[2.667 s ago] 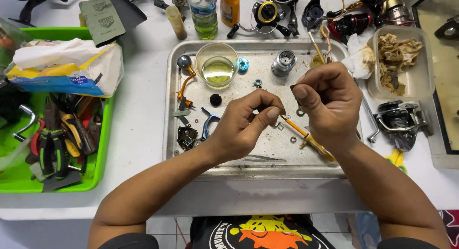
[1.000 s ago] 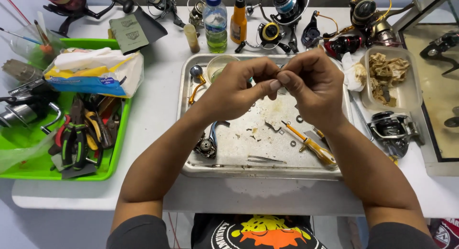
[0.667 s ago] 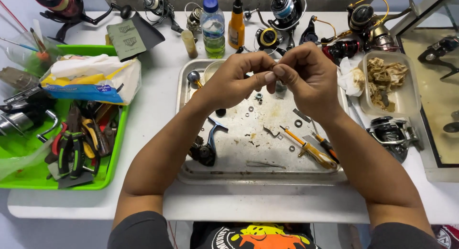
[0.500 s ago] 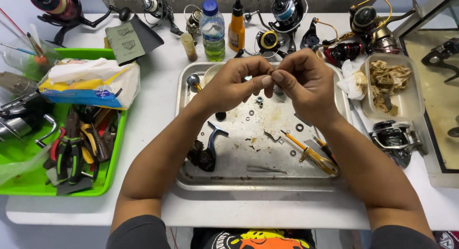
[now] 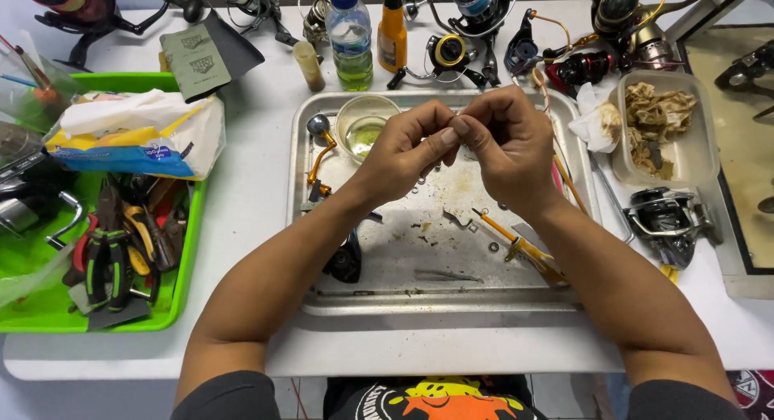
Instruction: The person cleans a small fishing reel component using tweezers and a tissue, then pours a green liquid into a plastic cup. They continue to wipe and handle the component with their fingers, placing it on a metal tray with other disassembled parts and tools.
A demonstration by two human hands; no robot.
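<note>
Since 2.7 s ago, both hands lifted from the middle of the metal tray (image 5: 322, 303) toward its far edge, beside the glass bowl of yellowish liquid (image 5: 364, 126). Left hand (image 5: 401, 150) and right hand (image 5: 504, 146) meeting fingertip to fingertip, thumbs and forefingers pinched together on a small part hidden between them; cannot tell what the part is or which hand truly bears it. Probably a tiny reel component, judged from the dismantled pieces around.

Judged mid-way: disassembly well advanced. Gold reel handle (image 5: 318, 150) lying at the tray's left edge, black reel body (image 5: 345, 263) near the front-left, yellow-handled screwdriver (image 5: 524, 249) toward the front-right, small washers and screws scattered over the middle. Nothing reassembled yet, as far as visible. Off the tray: green tray of pliers (image 5: 48, 303) at the worktop's left edge, 1 whole spinning reel (image 5: 665, 222) at the right.
</note>
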